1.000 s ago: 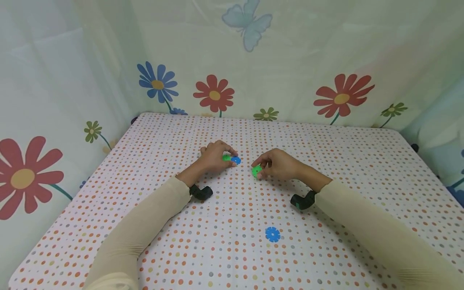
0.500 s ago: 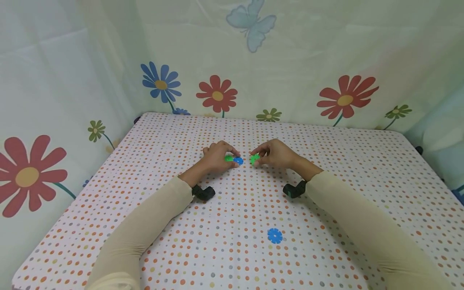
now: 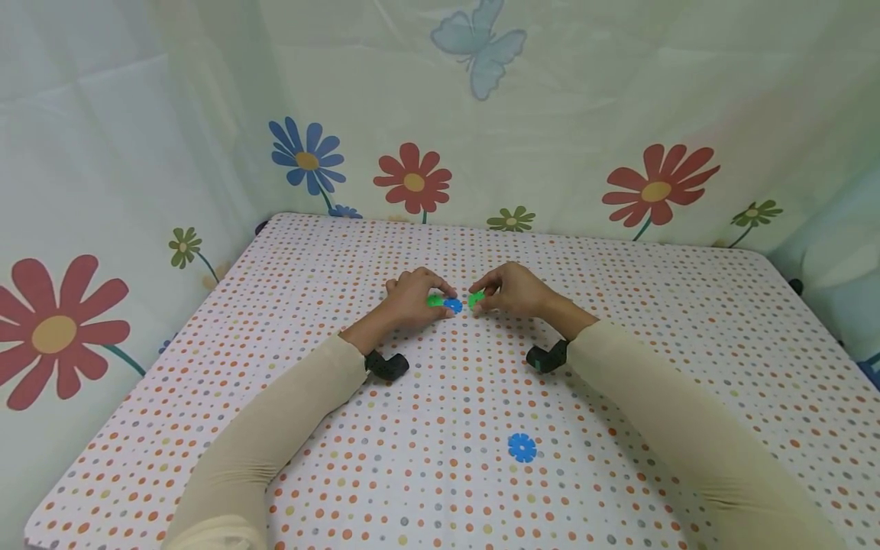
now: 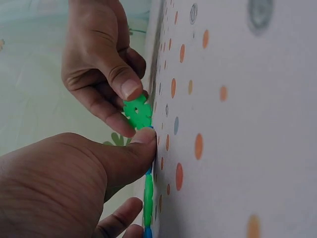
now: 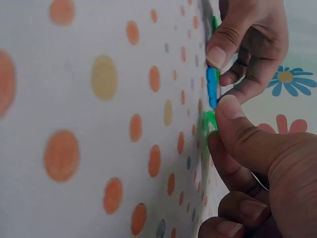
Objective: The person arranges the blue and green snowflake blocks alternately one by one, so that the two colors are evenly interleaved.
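Note:
My left hand (image 3: 410, 298) pinches a blue notched disc (image 3: 453, 305) at the end of a row. A green disc (image 4: 148, 198) adjoins it under the palm. In the left wrist view a bit of another blue disc (image 4: 147, 232) shows below the green one; the rest of the row is hidden. Between thumb and fingers, my right hand (image 3: 512, 292) grips a separate green notched disc (image 4: 138, 113), tilted up from the table. Its rim is very near the blue disc; whether they touch I cannot tell.
A loose blue notched disc (image 3: 522, 448) lies flat on the dotted tablecloth (image 3: 426, 473), closer to me than both hands. Beyond the table's far edge hangs a flower-printed curtain (image 3: 550, 137). Black wrist cameras sit beneath both wrists.
My right hand has moved left and a little away from me, bringing its green disc close to the blue one. The left hand keeps its hold, nearly still.

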A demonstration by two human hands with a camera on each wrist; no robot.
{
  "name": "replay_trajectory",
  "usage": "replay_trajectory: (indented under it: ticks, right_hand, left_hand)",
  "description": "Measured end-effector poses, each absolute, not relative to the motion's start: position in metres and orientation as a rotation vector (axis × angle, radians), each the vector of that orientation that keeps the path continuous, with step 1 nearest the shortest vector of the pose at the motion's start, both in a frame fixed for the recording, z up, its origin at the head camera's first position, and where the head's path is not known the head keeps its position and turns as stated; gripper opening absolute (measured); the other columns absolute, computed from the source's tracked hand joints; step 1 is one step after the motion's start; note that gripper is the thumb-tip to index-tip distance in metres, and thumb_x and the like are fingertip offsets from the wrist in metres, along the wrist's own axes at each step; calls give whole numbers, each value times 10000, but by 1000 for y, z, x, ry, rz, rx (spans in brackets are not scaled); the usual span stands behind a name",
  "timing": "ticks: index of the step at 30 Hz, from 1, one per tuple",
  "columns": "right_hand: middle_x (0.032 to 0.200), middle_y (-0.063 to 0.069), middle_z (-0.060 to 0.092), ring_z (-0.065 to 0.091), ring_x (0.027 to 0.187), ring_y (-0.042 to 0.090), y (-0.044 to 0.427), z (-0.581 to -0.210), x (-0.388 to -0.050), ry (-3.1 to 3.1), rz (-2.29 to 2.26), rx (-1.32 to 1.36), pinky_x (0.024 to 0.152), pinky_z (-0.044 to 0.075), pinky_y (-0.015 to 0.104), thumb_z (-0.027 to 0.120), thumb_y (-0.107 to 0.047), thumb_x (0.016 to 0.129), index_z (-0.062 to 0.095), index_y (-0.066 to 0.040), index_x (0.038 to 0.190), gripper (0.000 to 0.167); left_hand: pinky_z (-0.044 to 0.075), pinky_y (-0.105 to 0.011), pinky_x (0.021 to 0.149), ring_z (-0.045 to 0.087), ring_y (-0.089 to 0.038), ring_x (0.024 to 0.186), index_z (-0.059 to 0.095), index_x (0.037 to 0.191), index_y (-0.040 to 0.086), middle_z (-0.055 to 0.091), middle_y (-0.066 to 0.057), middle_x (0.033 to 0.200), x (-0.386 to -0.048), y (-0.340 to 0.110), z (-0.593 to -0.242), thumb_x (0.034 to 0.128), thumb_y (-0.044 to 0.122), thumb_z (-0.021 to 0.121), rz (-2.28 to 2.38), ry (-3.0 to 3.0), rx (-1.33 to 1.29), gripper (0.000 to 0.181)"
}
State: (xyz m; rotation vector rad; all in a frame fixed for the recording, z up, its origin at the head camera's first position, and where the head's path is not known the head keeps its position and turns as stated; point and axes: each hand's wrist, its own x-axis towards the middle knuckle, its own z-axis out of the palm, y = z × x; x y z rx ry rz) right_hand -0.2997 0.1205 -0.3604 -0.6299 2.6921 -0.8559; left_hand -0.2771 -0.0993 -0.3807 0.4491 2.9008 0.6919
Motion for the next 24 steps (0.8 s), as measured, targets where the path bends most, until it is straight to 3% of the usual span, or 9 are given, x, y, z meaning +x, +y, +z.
replay_trajectory:
  ticks: [5, 14, 24]
  right_hand:
    - [1051, 86, 714, 640, 941, 208, 119, -362, -299, 2710, -814, -619, 784, 504, 335, 786, -247, 852, 731, -121, 1163, 340]
    - [923, 75, 680, 584, 783, 165, 117, -366, -298, 2700, -815, -636, 702, 463, 287, 791, -257, 848, 687, -71, 1166, 383]
    - [874, 48, 666, 568, 731, 156, 116, -368, -298, 2744, -777, -664, 689, 461, 295, 804, -291, 833, 698, -83, 1122, 371]
  left_hand:
    - [223, -591, 1051, 406, -328, 1312, 697, 1185, 321, 484, 7, 1425, -277, -99, -380, 896, 410, 714, 697, 2899, 456, 303]
    - [234, -579, 1050, 408, -324, 1313, 696, 1182, 323, 483, 10, 1424, -276, -100, -379, 897, 411, 713, 700, 2900, 445, 299]
    - [234, -576, 1041, 410, -323, 1305, 700, 1173, 324, 486, 13, 1415, -276, -101, -380, 894, 416, 714, 711, 2900, 458, 294]
